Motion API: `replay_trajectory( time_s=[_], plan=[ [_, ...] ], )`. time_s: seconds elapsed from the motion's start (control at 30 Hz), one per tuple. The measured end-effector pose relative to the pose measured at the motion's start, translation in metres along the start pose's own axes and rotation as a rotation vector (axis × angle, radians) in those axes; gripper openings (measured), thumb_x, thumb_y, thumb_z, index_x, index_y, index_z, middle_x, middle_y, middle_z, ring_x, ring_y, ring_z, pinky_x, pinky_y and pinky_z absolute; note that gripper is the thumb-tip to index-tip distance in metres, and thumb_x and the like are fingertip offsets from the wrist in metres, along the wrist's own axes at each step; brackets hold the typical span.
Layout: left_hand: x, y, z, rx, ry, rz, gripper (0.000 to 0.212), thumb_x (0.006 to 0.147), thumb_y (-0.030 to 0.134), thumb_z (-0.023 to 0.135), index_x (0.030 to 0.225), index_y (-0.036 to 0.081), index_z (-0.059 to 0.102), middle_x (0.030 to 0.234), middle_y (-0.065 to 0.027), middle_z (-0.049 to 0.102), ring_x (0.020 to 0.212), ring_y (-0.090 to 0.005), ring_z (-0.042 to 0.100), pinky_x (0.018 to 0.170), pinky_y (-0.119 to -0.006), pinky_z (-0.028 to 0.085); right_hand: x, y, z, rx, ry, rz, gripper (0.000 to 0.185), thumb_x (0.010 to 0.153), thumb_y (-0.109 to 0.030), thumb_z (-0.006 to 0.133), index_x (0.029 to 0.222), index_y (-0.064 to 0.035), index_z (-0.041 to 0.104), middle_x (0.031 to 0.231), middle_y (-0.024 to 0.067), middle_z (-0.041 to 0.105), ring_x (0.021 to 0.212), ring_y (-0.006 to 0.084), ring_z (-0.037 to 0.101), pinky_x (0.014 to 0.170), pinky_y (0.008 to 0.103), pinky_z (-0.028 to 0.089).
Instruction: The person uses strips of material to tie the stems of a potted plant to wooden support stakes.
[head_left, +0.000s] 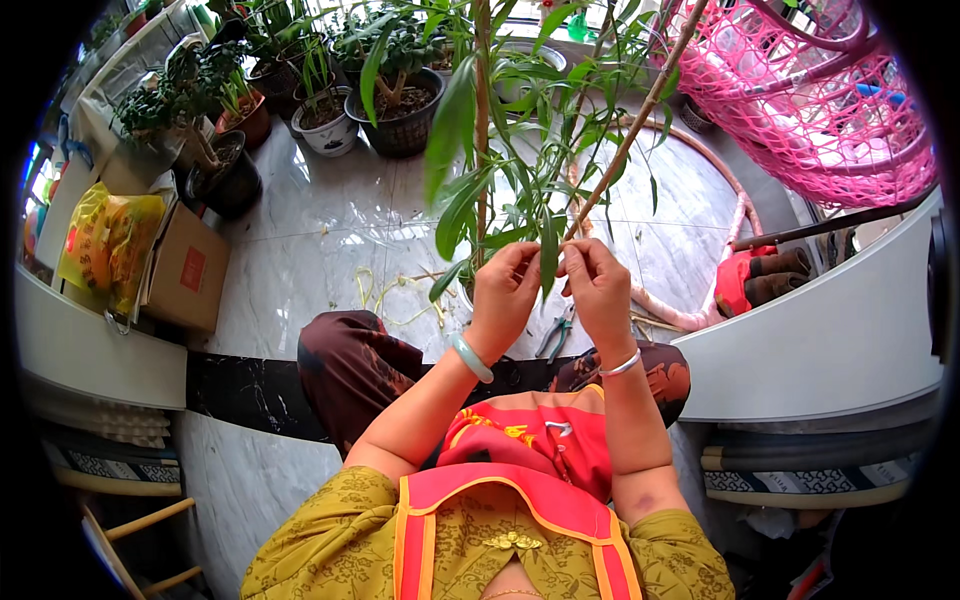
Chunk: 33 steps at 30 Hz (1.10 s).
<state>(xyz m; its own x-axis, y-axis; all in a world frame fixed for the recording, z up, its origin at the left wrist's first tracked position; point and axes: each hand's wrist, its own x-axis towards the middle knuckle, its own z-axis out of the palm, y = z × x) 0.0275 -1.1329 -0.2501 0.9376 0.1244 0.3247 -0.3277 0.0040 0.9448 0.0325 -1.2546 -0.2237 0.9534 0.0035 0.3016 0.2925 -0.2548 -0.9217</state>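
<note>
A tall leafy plant (540, 157) rises in front of me, with an upright brown stake (481, 127) and a slanting stake (637, 124) among its leaves. My left hand (506, 296) and my right hand (598, 296) meet at the lower visible end of the slanting stake, thumbs and forefingers drawn together. A long leaf (550, 255) hangs between them. Whatever the fingertips pinch is too small or hidden to make out. Below my hands, pliers (557, 335) with dark green handles lie on the floor. The plant's base is mostly hidden behind my left hand.
Yellow cord (382, 296) lies loose on the marble floor (315, 240). Potted plants (394, 112) line the back left. At left are a cardboard box (187, 266) and a yellow bag (112, 240). A pink woven hanging chair (810, 112) and a round tube frame (739, 217) are at right.
</note>
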Motion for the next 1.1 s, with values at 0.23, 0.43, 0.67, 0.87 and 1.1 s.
replay_trajectory(
  time_s=[0.23,0.43,0.67,0.87,1.1],
  plan=[
    [0.011,0.008,0.017,0.265,-0.033,0.308,0.007,0.079,0.004,0.057,0.085,0.001,0.056,0.072,-0.0107,0.056,0.065,-0.0262,0.054,0.058,-0.032,0.043,0.010,0.007,-0.009,0.097,0.042,0.016,0.015,0.088,-0.014,0.050,0.085,0.0006,0.055,0.067,0.0028,0.058,0.050,0.0052,0.049,0.044,0.0178,0.040],
    [0.017,0.008,0.028,0.242,-0.026,0.358,0.006,0.080,0.004,0.056,0.084,0.000,0.055,0.067,-0.0090,0.055,0.059,-0.0215,0.053,0.053,-0.031,0.042,0.011,0.003,-0.017,0.097,0.083,0.024,0.016,0.086,-0.015,0.053,0.083,0.0006,0.057,0.067,0.0028,0.059,0.053,0.0052,0.051,0.046,0.0186,0.041],
    [0.022,0.000,0.040,0.141,-0.083,0.250,0.009,0.078,0.001,0.055,0.087,-0.001,0.054,0.079,-0.0143,0.056,0.065,-0.0283,0.056,0.055,-0.033,0.044,0.009,0.001,-0.027,0.097,0.127,-0.007,0.013,0.086,-0.012,0.054,0.084,0.0003,0.057,0.068,0.0010,0.058,0.055,0.0042,0.049,0.048,0.0176,0.039],
    [0.003,0.002,0.039,0.059,-0.013,0.146,0.008,0.080,0.001,0.055,0.087,-0.002,0.054,0.072,-0.0126,0.054,0.058,-0.0221,0.053,0.053,-0.029,0.043,0.005,0.006,-0.029,-0.017,0.048,-0.068,0.010,0.085,-0.011,0.056,0.086,-0.0012,0.057,0.071,-0.0023,0.056,0.059,0.0006,0.044,0.051,0.0148,0.034],
    [-0.033,-0.003,0.032,-0.281,0.057,-0.108,0.007,0.084,0.003,0.052,0.090,0.000,0.055,0.068,-0.0035,0.051,0.054,-0.0069,0.047,0.049,-0.021,0.039,0.003,-0.002,-0.010,0.023,-0.023,-0.136,0.009,0.083,-0.008,0.057,0.087,0.0002,0.056,0.076,0.0051,0.061,0.068,0.0084,0.054,0.059,0.0215,0.043]
  ],
)
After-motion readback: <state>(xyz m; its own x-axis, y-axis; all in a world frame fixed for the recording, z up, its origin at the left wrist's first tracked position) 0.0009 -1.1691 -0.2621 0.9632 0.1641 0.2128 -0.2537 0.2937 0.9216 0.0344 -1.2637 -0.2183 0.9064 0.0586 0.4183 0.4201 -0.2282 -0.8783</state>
